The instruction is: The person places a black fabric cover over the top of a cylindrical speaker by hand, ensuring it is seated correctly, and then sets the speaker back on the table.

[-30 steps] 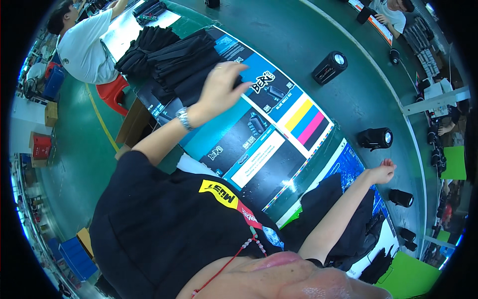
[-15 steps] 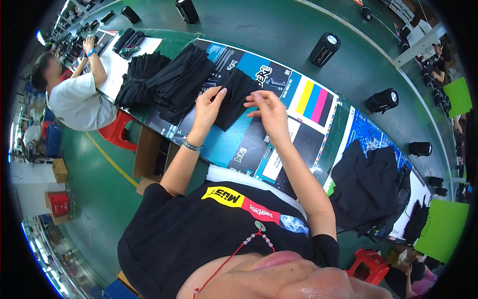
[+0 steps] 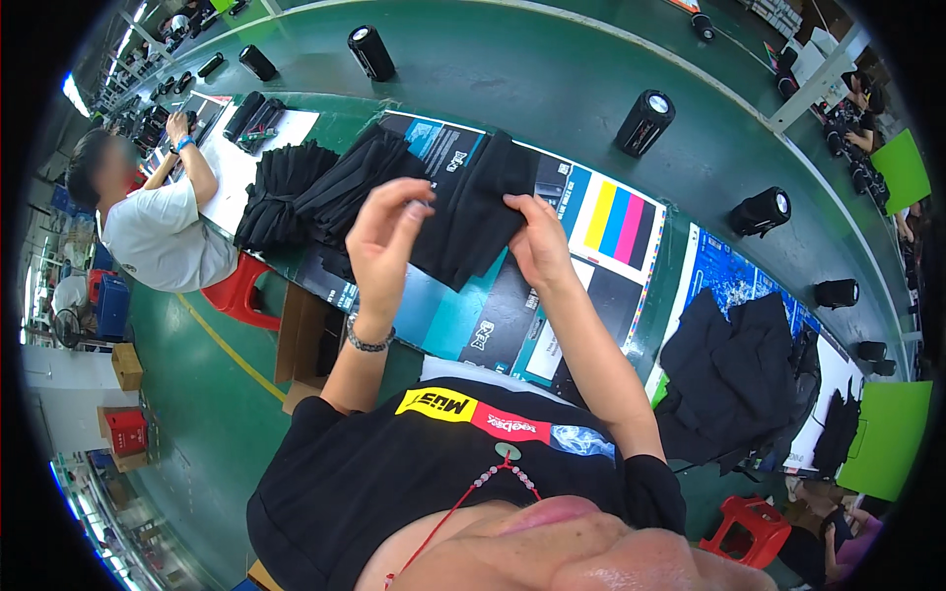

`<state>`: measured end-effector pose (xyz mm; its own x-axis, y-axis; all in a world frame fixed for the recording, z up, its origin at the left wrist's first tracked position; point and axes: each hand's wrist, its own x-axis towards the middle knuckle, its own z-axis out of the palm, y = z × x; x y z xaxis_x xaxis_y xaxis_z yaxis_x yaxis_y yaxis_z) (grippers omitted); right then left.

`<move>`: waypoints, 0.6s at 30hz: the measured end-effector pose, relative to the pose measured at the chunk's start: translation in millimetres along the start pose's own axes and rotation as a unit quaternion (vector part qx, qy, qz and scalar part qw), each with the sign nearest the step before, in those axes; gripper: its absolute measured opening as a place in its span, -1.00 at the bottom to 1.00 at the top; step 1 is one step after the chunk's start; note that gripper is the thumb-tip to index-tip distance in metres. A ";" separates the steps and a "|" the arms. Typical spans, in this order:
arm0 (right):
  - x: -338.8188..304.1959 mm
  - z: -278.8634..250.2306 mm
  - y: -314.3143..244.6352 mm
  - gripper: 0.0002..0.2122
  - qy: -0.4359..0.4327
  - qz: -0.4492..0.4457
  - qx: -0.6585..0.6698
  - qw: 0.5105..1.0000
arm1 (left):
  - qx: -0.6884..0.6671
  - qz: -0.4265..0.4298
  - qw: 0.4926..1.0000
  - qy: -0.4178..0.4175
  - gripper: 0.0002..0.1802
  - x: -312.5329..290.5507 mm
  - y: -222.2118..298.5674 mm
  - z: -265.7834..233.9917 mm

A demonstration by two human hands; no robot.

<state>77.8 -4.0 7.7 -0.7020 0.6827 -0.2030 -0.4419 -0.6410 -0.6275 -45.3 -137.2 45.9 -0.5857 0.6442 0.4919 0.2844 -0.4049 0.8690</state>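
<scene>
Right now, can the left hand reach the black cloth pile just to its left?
Probably yes: the left hand appears empty and close to the black cloth pile, and no object visibly blocks the way.

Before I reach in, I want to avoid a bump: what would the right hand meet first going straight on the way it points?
The right hand would first meet the black cloth, whose edge it seems to touch; exact depth is unclear.
</scene>
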 end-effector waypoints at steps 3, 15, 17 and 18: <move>-19.1 0.2 -16.3 -0.80 -0.042 -0.017 -0.060 0.997 | -0.041 -0.097 0.994 -0.019 -0.75 17.1 -5.1 12.5; -45.1 -40.9 -56.3 -0.75 0.054 -0.202 -0.043 0.977 | -0.446 -0.326 0.798 -0.242 -0.81 25.6 -38.0 89.7; -45.7 -51.4 -59.9 -0.77 0.006 -0.190 -0.027 0.981 | -0.466 -0.335 0.775 -0.264 -0.75 24.1 -34.3 102.9; -47.8 -53.9 -57.9 -0.78 0.022 -0.213 -0.059 0.975 | -0.373 -0.362 0.821 -0.238 -0.74 17.7 -30.0 108.5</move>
<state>167.0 19.4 13.2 -0.4432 0.8941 0.0650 -0.6189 -0.2528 -0.7436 18.2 -43.3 34.4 0.0163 0.9997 -0.0191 -0.6551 0.0251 0.7551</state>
